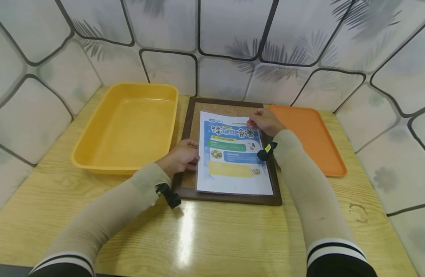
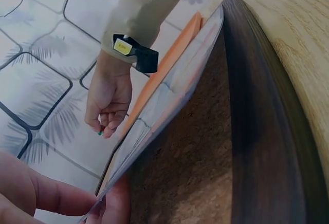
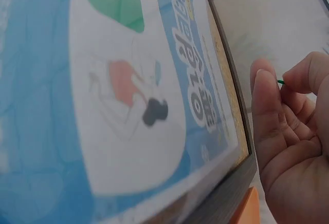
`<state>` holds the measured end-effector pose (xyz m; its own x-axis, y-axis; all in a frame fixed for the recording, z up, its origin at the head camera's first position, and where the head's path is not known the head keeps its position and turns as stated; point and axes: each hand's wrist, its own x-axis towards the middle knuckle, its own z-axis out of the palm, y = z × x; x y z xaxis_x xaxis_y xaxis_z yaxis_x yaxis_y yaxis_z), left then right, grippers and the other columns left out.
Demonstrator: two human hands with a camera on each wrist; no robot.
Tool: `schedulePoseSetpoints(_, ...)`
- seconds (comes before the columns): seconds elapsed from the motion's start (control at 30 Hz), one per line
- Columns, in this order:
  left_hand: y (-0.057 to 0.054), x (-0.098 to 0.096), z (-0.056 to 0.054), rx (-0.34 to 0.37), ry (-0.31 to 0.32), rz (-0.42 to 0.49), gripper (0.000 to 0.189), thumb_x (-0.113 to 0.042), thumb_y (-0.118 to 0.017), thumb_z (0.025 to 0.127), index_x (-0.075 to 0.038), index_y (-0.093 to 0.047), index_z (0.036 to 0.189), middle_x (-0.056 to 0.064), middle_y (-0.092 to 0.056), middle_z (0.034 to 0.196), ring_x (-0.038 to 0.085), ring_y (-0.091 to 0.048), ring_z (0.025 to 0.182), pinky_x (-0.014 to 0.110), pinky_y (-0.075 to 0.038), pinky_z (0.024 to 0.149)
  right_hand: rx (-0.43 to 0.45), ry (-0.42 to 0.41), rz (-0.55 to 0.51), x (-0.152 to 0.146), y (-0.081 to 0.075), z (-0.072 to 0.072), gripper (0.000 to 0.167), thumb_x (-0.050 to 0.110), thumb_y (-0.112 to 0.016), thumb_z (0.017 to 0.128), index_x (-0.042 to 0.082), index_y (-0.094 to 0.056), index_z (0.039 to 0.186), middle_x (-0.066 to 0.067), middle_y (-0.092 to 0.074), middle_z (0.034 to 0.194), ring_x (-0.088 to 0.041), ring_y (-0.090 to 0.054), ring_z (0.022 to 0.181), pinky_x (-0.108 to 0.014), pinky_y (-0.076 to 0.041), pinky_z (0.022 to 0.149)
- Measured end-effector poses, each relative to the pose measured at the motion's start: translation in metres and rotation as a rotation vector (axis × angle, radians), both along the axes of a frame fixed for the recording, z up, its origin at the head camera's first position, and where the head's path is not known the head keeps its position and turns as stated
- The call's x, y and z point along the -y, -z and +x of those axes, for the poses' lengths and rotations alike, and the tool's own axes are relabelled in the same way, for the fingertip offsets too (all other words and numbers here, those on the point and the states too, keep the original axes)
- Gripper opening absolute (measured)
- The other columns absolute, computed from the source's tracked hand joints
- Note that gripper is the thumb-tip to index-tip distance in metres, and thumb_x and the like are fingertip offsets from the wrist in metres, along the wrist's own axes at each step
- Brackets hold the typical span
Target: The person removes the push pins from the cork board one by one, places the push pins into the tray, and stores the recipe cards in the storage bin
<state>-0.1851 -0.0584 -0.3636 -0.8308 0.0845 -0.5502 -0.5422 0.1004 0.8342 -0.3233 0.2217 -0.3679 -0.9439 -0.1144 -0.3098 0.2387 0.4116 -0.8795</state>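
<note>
A printed sheet (image 1: 237,185) with a glossy surface, blue with green and yellow blocks, lies over a cork board (image 1: 217,107) in a dark brown frame. My left hand (image 1: 182,157) pinches the sheet's left edge; in the left wrist view the thumb is on one face and fingers (image 2: 119,198) are behind it, the sheet lifted off the cork there. My right hand (image 1: 266,121) is above the sheet's upper right corner. Between its thumb and finger it pinches a small green pin (image 3: 280,81), mostly hidden by the fingertips.
To the left of the board stands a deep yellow tray (image 1: 129,165). An orange tray (image 1: 316,142) lies at the right, partly behind the right forearm. Beneath everything is a wooden table (image 1: 146,238), with patterned panels (image 1: 229,77) standing around its back and sides.
</note>
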Motion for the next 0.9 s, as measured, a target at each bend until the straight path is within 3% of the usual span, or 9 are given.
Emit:
schedulePoseSetpoints(0.33,-0.011,0.007,0.001,-0.052,-0.025,0.0,0.052,0.016,-0.047,0.087,-0.007,-0.042,0.134,0.015,-0.053,0.107,0.021,-0.054,0.073,0.029,-0.05,0.055,-0.051,-0.029,-0.079,-0.017,-0.003,0.008,0.014,0.009,-0.051,0.1,-0.004,-0.048,0.105,-0.012,-0.062,0.093,-0.016,-0.063,0.078,-0.032,-0.054,0.082)
schedulePoseSetpoints(0.63,-0.019,0.011,0.001,-0.091,-0.042,0.027,0.055,0.017,-0.045,0.087,-0.008,-0.042,0.136,0.014,-0.052,0.114,0.021,-0.055,0.078,0.028,-0.049,0.056,-0.068,-0.022,-0.033,-0.028,-0.007,0.015,0.013,0.01,-0.051,0.1,-0.002,-0.051,0.104,-0.017,-0.058,0.104,-0.022,-0.06,0.088,-0.038,-0.05,0.092)
schedulePoseSetpoints(0.9,-0.024,0.015,0.0,-0.1,-0.041,0.018,0.052,0.014,-0.044,0.089,-0.01,-0.044,0.136,0.014,-0.053,0.118,0.022,-0.057,0.081,0.029,-0.05,0.058,-0.071,-0.015,-0.091,-0.034,-0.009,0.018,0.007,0.005,-0.053,0.097,-0.002,-0.053,0.095,-0.011,-0.062,0.091,-0.016,-0.061,0.078,-0.031,-0.053,0.08)
